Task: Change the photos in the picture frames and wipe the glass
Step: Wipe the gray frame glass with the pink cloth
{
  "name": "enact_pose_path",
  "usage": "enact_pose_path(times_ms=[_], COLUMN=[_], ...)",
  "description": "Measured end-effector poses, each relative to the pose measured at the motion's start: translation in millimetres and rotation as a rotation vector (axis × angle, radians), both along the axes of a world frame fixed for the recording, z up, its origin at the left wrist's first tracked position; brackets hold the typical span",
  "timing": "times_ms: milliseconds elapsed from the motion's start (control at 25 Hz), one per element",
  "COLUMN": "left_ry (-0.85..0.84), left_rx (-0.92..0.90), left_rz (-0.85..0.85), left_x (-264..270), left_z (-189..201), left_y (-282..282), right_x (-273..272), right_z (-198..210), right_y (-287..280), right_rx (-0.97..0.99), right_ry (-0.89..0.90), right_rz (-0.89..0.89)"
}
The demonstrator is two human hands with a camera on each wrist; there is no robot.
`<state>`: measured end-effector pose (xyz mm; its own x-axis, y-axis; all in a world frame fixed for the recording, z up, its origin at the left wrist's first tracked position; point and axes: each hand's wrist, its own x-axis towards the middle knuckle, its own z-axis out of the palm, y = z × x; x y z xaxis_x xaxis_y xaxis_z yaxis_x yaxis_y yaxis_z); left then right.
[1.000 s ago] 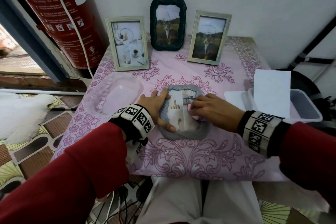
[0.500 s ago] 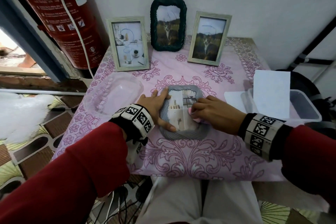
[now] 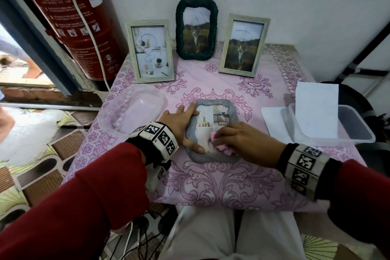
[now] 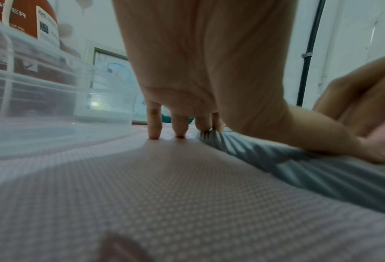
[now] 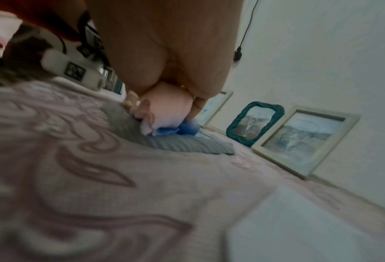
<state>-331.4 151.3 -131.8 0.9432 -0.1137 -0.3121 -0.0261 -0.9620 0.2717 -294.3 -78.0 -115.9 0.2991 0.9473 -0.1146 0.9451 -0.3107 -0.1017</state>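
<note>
Flat on the pink tablecloth [image 3: 213,183] lies the grey rope-edged frame [image 3: 211,159], pinned by the left hand [image 3: 181,124], fingers straight, so it cannot slide. Meanwhile the right hand [image 3: 242,139] clutches a pink cloth [image 3: 223,148] against the glass, evidently wiping.

Both arms in dark red long sleeves [image 3: 69,207], cuffs ending just behind the wrists. Each wrist carries a black fabric strap w/ a white segmented band [image 3: 160,136] of square black-and-white coded markers, directly behind the left hand [image 3: 179,124]; a matching band [image 3: 301,167] sits behind the right hand [image 3: 242,139], and a white camera block w/ 1 more marker hangs below the left wrist. Lower body in light grey/off-white trousers [image 3: 211,236]; both hands bare, no gloves.
</note>
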Motion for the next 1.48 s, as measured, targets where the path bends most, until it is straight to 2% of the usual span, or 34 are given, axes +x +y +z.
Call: enact_pose_path(times_ms=[160, 320, 520, 680, 840, 960, 1040, 1240, 1360, 1480], left_ry=[0.003, -0.015, -0.006, -0.003, 0.002, 0.005, -0.001, 0.010, 0.006, 0.004], left_rx=[0.022, 0.035, 0.019, 0.016, 0.038, 0.045, 0.044, 0.032, 0.011, 0.016], left_rz=[0.010, 0.012, 0.001, -0.002, 0.002, 0.009, 0.013, 0.019, 0.029, 0.039], left_x=[1.5, 1.8, 0.7, -1.1, 0.7, 1.5, 1.0, 0.9, 1.2, 1.0], left_z=[-1.9, -1.7, 0.8, 0.9, 0.4, 0.6, -0.1, -3.0, -5.0, -5.4], left_y=[-0.7, -1.5, -0.2, -0.7, -0.9, -0.6, -0.3, 1.1, 2.3, 1.8], right_x=[29.9, 22.5, -3.3, 25.1, 55.1, 55.9, 41.0, 10.4, 14.6, 13.2], right_z=[4.7, 1.4, 1.2, 10.2, 9.0, 5.0, -0.2, -3.1, 0.1, 0.9], right_y=[18.1, 53.2, 24.3, -2.6, 24.7, 49.9, 53.7, 21.8, 13.6, 18.9], right_rx=[-0.064, -0.116, -0.021, -0.103, -0.125, -0.083, -0.046, 0.108, 0.081, 0.046], right_ry=[-0.105, -0.126, -0.010, -0.068, -0.144, -0.090, -0.017, 0.201, 0.130, 0.031], right_rz=[-0.068, -0.060, 0.033, -0.020, -0.065, -0.147, -0.109, -0.058, -0.063, -0.146])
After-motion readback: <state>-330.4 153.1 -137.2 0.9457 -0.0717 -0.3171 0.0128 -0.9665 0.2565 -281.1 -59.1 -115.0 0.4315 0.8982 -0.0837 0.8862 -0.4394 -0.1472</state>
